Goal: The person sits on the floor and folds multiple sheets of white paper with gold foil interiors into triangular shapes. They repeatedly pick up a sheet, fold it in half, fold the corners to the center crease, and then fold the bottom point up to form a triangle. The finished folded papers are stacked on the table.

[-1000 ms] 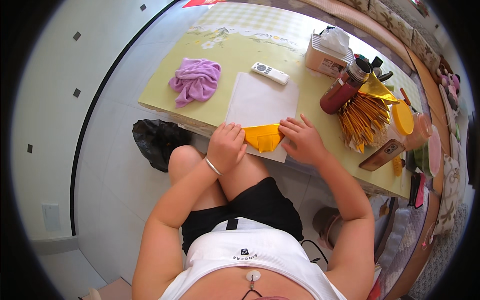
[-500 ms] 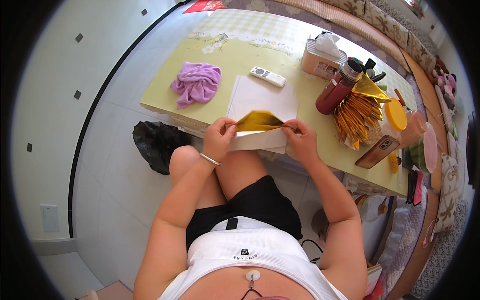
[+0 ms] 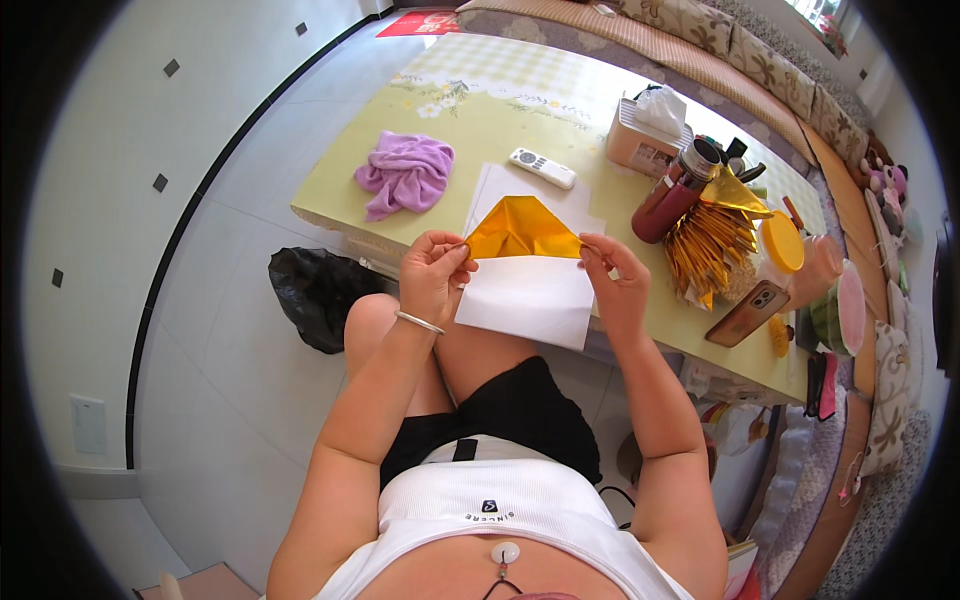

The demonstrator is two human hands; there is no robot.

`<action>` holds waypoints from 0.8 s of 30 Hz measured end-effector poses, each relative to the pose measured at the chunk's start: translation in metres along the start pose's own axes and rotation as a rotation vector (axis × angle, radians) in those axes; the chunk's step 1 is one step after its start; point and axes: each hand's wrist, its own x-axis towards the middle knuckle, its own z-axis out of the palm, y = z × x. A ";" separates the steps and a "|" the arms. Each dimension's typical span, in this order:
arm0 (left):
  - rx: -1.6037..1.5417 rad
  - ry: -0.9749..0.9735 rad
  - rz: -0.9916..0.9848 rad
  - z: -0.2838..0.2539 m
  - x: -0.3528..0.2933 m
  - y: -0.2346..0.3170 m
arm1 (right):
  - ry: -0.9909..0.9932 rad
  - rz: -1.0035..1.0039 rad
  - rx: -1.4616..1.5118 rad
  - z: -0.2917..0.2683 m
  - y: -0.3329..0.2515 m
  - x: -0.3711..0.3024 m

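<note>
Together, the left hand [image 3: 431, 277] and right hand [image 3: 619, 277] pinch a shiny gold-and-white folded paper [image 3: 527, 236], fingers clamped on opposite sides, so it spreads wide.

I hold the gold foil [image 3: 522, 232] at 12 o'clock from me, its 8 o'clock corner pinched in my left hand [image 3: 430, 276], its 4 o'clock corner in my right hand [image 3: 616, 272]. It is shiny, creased, sloping in to a narrow, flattish top. Adjoining it at 6 o'clock, the white paper [image 3: 524, 300], a lightly bent oblong, reaches toward me; I can't tell if both are one sheet.
</note>
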 end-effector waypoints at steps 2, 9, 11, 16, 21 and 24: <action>-0.030 0.008 -0.029 0.005 -0.002 0.005 | 0.004 0.160 0.152 0.001 -0.015 0.000; -0.170 -0.079 -0.076 0.004 -0.016 0.016 | 0.007 0.202 0.397 -0.006 -0.006 0.001; -0.186 -0.061 -0.067 0.002 -0.021 0.020 | -0.051 0.212 0.319 -0.008 -0.014 0.000; -0.104 0.017 -0.020 -0.002 -0.028 0.025 | -0.067 0.211 0.365 -0.005 -0.021 -0.007; 0.105 0.012 0.087 0.004 -0.038 0.035 | -0.069 0.278 0.339 -0.002 -0.034 -0.006; 0.248 0.000 0.175 0.004 -0.041 0.038 | -0.182 0.420 0.260 -0.010 -0.046 -0.003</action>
